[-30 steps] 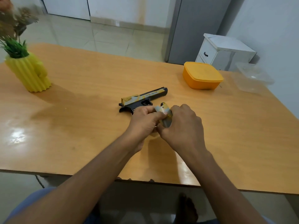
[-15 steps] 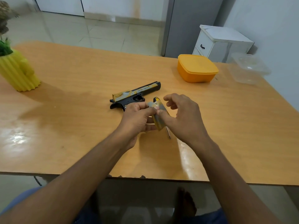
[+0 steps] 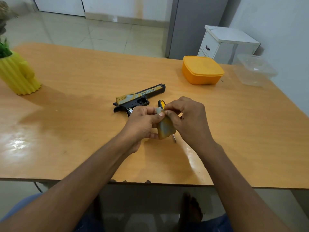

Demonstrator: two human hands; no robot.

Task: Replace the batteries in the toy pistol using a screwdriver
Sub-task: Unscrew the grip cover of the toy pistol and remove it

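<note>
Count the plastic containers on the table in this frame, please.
2. An orange lidded container sits at the table's far right, and a clear container stands just right of it near the edge. None seems hidden.

Home: tiled floor [image 3: 107, 36], fridge [image 3: 192, 25], wood table [image 3: 83, 81].
</note>
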